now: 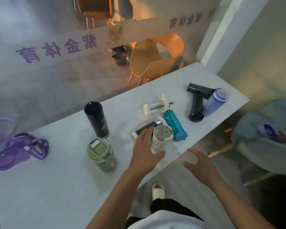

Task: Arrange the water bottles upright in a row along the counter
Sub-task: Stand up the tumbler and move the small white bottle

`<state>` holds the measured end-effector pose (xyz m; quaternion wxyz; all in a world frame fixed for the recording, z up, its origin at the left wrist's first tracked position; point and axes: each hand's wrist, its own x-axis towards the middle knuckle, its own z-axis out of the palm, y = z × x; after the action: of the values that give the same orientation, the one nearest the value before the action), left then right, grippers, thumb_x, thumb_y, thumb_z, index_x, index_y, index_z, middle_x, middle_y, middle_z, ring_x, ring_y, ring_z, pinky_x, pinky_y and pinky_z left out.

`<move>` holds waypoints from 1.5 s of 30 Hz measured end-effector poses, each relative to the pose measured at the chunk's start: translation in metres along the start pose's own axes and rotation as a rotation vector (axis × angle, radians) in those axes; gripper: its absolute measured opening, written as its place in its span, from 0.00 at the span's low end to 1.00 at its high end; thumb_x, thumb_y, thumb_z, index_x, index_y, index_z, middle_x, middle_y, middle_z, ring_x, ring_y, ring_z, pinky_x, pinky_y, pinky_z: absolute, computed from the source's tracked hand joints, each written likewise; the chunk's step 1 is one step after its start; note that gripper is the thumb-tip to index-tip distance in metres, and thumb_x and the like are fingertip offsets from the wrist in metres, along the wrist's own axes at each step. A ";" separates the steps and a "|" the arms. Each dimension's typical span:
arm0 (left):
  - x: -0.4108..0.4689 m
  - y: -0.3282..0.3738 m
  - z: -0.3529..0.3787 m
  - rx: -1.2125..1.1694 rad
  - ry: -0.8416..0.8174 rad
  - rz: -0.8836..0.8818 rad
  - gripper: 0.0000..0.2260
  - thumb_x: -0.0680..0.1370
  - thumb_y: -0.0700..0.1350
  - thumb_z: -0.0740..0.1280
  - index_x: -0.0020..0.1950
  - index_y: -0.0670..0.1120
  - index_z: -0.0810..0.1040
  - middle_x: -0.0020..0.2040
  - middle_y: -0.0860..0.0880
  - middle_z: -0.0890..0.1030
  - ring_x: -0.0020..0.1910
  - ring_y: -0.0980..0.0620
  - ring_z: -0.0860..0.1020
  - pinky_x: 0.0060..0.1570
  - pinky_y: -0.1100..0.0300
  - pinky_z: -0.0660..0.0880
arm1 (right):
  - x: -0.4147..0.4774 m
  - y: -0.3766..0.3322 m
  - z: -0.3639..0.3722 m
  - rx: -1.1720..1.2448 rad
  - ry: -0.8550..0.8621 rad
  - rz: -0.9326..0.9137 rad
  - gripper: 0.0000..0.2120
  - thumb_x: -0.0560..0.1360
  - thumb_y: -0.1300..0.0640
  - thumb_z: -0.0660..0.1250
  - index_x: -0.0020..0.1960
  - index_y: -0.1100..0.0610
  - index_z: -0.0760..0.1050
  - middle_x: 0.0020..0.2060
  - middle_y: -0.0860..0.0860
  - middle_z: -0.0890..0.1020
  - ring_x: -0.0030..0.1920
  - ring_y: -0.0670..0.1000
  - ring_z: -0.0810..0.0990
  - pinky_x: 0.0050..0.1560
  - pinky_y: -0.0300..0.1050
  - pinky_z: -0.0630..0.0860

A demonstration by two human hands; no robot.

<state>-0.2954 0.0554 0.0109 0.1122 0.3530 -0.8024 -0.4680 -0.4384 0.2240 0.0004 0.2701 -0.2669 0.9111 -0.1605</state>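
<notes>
On the white counter (56,187) a black bottle (97,119) and a green bottle (101,154) stand upright. A white bottle (162,134) also stands upright, and my left hand (144,151) curls around its left side, touching it. Behind it lie a dark bottle with a silver band (149,127), a blue bottle (175,125) and a clear bottle (155,106). Further right lie two dark grey bottles (196,104) and a lavender bottle (215,101). My right hand (199,161) hovers open over the counter's front edge, holding nothing.
A purple bag (20,149) and a clear purple container (2,129) sit at the counter's left end. A glass wall runs behind the counter, with an orange chair (155,57) beyond it. A light blue armchair (267,139) stands to the right. My slippered foot (158,190) shows below.
</notes>
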 end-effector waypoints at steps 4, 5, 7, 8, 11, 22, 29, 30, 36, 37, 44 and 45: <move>0.009 -0.007 0.019 0.079 -0.034 -0.067 0.40 0.70 0.57 0.76 0.74 0.62 0.53 0.77 0.57 0.59 0.75 0.53 0.61 0.74 0.47 0.64 | 0.031 0.014 0.006 0.029 0.063 0.074 0.35 0.71 0.46 0.72 0.74 0.51 0.63 0.71 0.53 0.69 0.69 0.54 0.68 0.67 0.51 0.67; 0.012 -0.007 0.021 0.100 -0.026 -0.070 0.41 0.69 0.57 0.76 0.74 0.62 0.53 0.76 0.57 0.59 0.75 0.53 0.61 0.74 0.47 0.64 | 0.041 0.013 0.008 0.021 0.071 0.081 0.36 0.71 0.45 0.72 0.74 0.52 0.62 0.70 0.53 0.69 0.69 0.55 0.68 0.66 0.51 0.68; 0.018 -0.005 0.024 0.127 -0.009 -0.066 0.42 0.68 0.57 0.77 0.74 0.61 0.55 0.75 0.57 0.61 0.73 0.53 0.63 0.73 0.48 0.66 | 0.064 0.011 0.012 0.003 0.076 0.075 0.37 0.71 0.43 0.72 0.74 0.52 0.61 0.71 0.54 0.69 0.68 0.55 0.70 0.66 0.51 0.69; 0.022 -0.005 0.026 0.132 0.007 -0.054 0.42 0.67 0.57 0.78 0.74 0.61 0.56 0.74 0.57 0.63 0.72 0.53 0.64 0.72 0.48 0.66 | 0.077 0.010 0.014 -0.007 0.076 0.057 0.38 0.71 0.42 0.72 0.74 0.52 0.59 0.71 0.54 0.69 0.68 0.56 0.70 0.65 0.53 0.70; 0.033 -0.005 0.036 0.180 0.066 -0.029 0.43 0.65 0.60 0.78 0.74 0.60 0.58 0.73 0.57 0.66 0.71 0.53 0.66 0.70 0.47 0.68 | 0.117 0.009 0.018 -0.064 0.078 -0.023 0.42 0.68 0.36 0.71 0.74 0.48 0.55 0.69 0.53 0.68 0.66 0.57 0.71 0.63 0.58 0.73; 0.048 0.011 0.082 0.193 0.242 -0.197 0.41 0.68 0.59 0.76 0.75 0.59 0.59 0.74 0.55 0.64 0.71 0.53 0.65 0.69 0.47 0.69 | 0.173 0.041 0.012 0.026 0.026 -0.244 0.40 0.69 0.43 0.72 0.74 0.51 0.57 0.61 0.53 0.72 0.55 0.52 0.73 0.49 0.46 0.76; 0.053 0.023 0.103 0.124 0.363 -0.246 0.36 0.68 0.51 0.78 0.73 0.54 0.67 0.70 0.54 0.68 0.67 0.53 0.68 0.68 0.54 0.70 | 0.199 0.049 -0.051 -0.044 0.098 -0.415 0.34 0.66 0.48 0.74 0.69 0.52 0.68 0.60 0.54 0.73 0.58 0.57 0.71 0.50 0.51 0.75; 0.054 0.023 0.105 0.120 0.379 -0.251 0.36 0.68 0.50 0.78 0.73 0.53 0.67 0.70 0.53 0.68 0.67 0.52 0.68 0.68 0.55 0.69 | 0.206 0.044 -0.064 -0.070 0.098 -0.441 0.32 0.66 0.49 0.74 0.67 0.52 0.70 0.59 0.54 0.74 0.57 0.58 0.71 0.50 0.52 0.75; 0.056 0.028 0.111 0.102 0.446 -0.262 0.34 0.69 0.48 0.78 0.72 0.52 0.69 0.68 0.53 0.70 0.66 0.52 0.70 0.65 0.59 0.69 | 0.253 0.001 -0.128 -0.233 -0.026 -0.513 0.25 0.64 0.47 0.71 0.60 0.50 0.73 0.55 0.54 0.76 0.55 0.61 0.74 0.53 0.51 0.73; 0.055 0.028 0.112 0.099 0.456 -0.253 0.33 0.69 0.47 0.78 0.72 0.51 0.69 0.68 0.53 0.71 0.65 0.52 0.71 0.65 0.60 0.69 | 0.261 -0.007 -0.135 -0.266 -0.034 -0.519 0.26 0.64 0.47 0.71 0.61 0.50 0.73 0.56 0.54 0.75 0.55 0.61 0.74 0.53 0.51 0.73; 0.051 0.024 0.112 0.101 0.465 -0.222 0.31 0.71 0.47 0.77 0.71 0.52 0.70 0.67 0.54 0.72 0.64 0.53 0.72 0.62 0.60 0.73 | 0.312 -0.042 -0.155 -0.415 -0.058 -0.547 0.30 0.68 0.45 0.72 0.67 0.53 0.71 0.59 0.56 0.73 0.54 0.58 0.77 0.50 0.48 0.75; 0.051 0.025 0.111 0.100 0.466 -0.222 0.30 0.71 0.47 0.77 0.71 0.52 0.71 0.67 0.54 0.72 0.64 0.53 0.72 0.62 0.61 0.72 | 0.315 -0.044 -0.155 -0.430 -0.062 -0.554 0.31 0.69 0.45 0.72 0.68 0.53 0.70 0.60 0.56 0.74 0.54 0.58 0.77 0.52 0.48 0.76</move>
<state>-0.4003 0.1040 -0.0362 0.2242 0.5421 -0.7334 -0.3435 -0.7346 0.0306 0.0163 0.1815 -0.5597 0.8082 -0.0239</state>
